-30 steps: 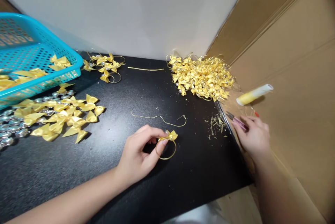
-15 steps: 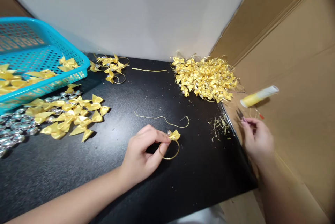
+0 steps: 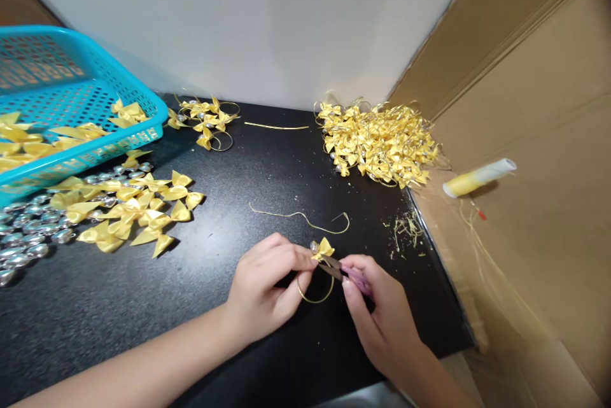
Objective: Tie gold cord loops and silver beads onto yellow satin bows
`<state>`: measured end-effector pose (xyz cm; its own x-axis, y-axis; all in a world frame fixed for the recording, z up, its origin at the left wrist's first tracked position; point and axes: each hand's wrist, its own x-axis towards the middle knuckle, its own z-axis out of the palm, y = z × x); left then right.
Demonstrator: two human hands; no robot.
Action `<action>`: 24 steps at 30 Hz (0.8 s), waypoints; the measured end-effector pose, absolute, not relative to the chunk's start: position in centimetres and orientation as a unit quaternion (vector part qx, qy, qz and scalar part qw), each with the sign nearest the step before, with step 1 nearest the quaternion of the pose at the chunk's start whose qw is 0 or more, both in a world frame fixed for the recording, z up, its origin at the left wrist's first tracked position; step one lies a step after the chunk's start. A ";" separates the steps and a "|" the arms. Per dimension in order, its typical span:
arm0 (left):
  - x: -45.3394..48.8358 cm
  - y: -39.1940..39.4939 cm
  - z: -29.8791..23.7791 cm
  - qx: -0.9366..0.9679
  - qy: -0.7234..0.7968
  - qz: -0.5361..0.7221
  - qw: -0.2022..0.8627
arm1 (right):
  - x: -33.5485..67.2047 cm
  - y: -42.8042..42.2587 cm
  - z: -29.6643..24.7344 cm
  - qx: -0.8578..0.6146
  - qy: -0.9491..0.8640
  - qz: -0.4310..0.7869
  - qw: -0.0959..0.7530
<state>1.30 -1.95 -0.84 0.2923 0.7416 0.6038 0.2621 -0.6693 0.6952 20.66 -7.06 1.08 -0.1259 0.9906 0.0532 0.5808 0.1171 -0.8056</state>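
Note:
My left hand (image 3: 267, 287) pinches a small yellow ribbon bow (image 3: 323, 248) that carries a silver bead and a gold wire loop (image 3: 315, 296), held just above the black table (image 3: 238, 344). My right hand (image 3: 377, 319) is closed on small pink-handled snips (image 3: 341, 271), whose blades touch the wire right under the bow. A loose piece of gold cord (image 3: 300, 218) lies on the table just behind both hands.
A large heap of finished bows (image 3: 379, 144) sits at the back right, a smaller cluster (image 3: 207, 120) at the back middle. Plain yellow bows (image 3: 133, 207), silver beads (image 3: 23, 242) and a blue basket (image 3: 71, 109) lie left. A yellow thread spool (image 3: 477, 177) rests on cardboard (image 3: 525, 236) at right.
My right hand lifted the snips from the cardboard at the right and brought them left to the bow in my left hand. The left hand stayed in place.

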 end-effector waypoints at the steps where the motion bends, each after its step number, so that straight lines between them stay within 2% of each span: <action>1: 1.3 -1.9 -0.8 0.766 0.328 0.498 0.242 | 20.7 -7.0 1.1 -0.578 -0.679 0.321 0.318; 8: 1.2 -2.0 -1.0 0.767 0.328 0.496 0.241 | 20.4 -6.9 1.3 -0.578 -0.682 0.308 0.324; 20: 1.4 -2.0 -0.7 0.763 0.337 0.496 0.242 | 20.3 -6.8 1.3 -0.575 -0.727 0.194 0.322; 24: 1.3 -1.9 -0.5 0.761 0.348 0.492 0.242 | 20.2 -6.7 1.6 -0.578 -0.724 0.193 0.323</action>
<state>1.33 -1.88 -0.46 0.2751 0.7671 0.5796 0.2909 -0.6410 0.7103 20.16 -6.65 1.60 -0.1225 0.9617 0.2452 0.7126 0.2572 -0.6528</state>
